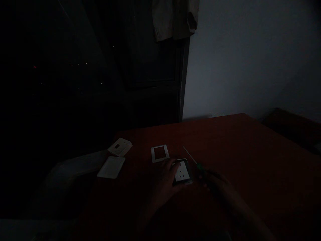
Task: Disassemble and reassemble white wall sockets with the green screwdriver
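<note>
My left hand [167,177] grips a wall socket [182,172] from its left side, fingers over the top edge and thumb near the bottom. The socket has a white face with dark slots inside a dark surround, and it rests on the table. In my right hand [215,180], to the right of the socket, is a screwdriver [199,165] with a green handle. Its thin metal shaft points up and left, away from the socket. Just behind my left hand lies a white square frame [152,154] with an open middle.
The reddish-brown table [215,134] runs back to a pale wall [245,60]. At its left side are a white box-like piece [122,147] with a small dark opening and a flat white plate [111,167]. A dark window [75,77] shows small lights. The room is very dim.
</note>
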Demonstrator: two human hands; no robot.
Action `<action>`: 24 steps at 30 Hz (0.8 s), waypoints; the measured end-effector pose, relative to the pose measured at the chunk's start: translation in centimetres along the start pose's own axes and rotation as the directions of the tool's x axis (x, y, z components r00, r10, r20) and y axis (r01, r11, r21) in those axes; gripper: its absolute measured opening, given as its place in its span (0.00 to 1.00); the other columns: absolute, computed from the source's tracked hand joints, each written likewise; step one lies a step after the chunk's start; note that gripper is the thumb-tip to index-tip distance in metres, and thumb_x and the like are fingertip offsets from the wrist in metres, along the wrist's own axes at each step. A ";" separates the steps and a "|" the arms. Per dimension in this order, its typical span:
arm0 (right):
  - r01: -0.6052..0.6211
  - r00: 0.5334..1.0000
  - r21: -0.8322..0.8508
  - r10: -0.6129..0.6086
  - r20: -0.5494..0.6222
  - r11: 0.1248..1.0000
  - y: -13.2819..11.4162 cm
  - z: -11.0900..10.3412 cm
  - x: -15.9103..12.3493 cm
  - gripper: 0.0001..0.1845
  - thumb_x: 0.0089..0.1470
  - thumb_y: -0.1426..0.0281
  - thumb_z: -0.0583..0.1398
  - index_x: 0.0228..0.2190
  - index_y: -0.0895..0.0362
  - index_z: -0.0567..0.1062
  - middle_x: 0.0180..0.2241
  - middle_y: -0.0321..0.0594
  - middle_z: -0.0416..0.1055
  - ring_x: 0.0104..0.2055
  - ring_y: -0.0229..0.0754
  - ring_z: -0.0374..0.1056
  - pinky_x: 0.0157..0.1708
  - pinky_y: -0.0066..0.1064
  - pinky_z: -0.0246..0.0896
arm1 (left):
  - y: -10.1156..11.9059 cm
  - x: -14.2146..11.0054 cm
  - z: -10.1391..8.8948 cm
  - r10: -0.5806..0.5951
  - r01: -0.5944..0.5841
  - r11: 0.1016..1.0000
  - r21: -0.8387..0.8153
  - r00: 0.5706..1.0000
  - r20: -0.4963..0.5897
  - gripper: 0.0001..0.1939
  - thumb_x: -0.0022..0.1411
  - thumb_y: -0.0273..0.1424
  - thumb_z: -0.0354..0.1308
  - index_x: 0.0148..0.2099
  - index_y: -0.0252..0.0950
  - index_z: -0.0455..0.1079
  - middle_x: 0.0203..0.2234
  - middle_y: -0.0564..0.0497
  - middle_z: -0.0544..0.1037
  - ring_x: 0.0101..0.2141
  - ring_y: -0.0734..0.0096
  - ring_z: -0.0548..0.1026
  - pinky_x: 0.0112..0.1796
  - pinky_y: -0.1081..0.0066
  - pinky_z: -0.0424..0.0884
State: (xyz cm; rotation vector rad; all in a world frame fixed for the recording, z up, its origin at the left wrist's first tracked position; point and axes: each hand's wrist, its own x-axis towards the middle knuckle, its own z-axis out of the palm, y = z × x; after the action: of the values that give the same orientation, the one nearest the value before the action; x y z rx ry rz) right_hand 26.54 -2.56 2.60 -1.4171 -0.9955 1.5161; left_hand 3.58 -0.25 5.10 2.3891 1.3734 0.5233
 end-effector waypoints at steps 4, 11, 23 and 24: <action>-0.002 1.000 -0.038 0.003 0.015 0.999 0.2 -0.1 0.2 0.22 0.52 0.55 0.58 0.43 0.56 0.76 0.36 0.40 0.76 0.36 0.45 0.70 0.34 0.31 0.62 | -0.3 0.0 0.2 -0.011 0.010 0.998 0.054 1.000 0.012 0.33 0.53 0.43 0.65 0.58 0.45 0.60 0.57 0.48 0.64 0.55 0.52 0.63 0.53 0.53 0.62; 0.018 1.000 -0.022 -0.017 0.026 1.000 0.6 0.1 0.2 0.21 0.54 0.56 0.57 0.44 0.56 0.73 0.36 0.40 0.75 0.33 0.41 0.69 0.33 0.30 0.62 | -0.3 -0.3 0.3 -0.067 0.063 0.995 0.074 0.996 0.056 0.42 0.45 0.43 0.69 0.61 0.48 0.57 0.58 0.48 0.63 0.55 0.50 0.62 0.52 0.54 0.62; 0.143 0.989 -0.363 -0.142 0.030 0.921 0.0 2.9 2.6 0.18 0.49 0.58 0.58 0.36 0.58 0.74 0.30 0.39 0.76 0.30 0.43 0.70 0.28 0.29 0.62 | -0.5 -0.5 -0.7 -0.126 0.123 0.992 -0.030 0.986 -0.113 0.40 0.43 0.35 0.68 0.59 0.45 0.59 0.53 0.46 0.64 0.52 0.52 0.63 0.51 0.56 0.64; 0.164 0.986 -0.390 -0.163 0.035 0.906 0.0 3.3 2.9 0.18 0.49 0.59 0.58 0.37 0.59 0.75 0.32 0.40 0.77 0.32 0.45 0.71 0.29 0.30 0.63 | -1.0 -0.8 -1.0 -0.141 0.137 0.990 -0.034 0.981 -0.136 0.39 0.43 0.33 0.67 0.59 0.44 0.59 0.53 0.46 0.64 0.52 0.51 0.63 0.51 0.56 0.64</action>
State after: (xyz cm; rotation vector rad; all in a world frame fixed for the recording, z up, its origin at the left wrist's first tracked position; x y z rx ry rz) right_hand 23.17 0.11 1.71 -1.5566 -1.4432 1.2381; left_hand 1.99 -0.35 5.45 2.2528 1.5696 0.6740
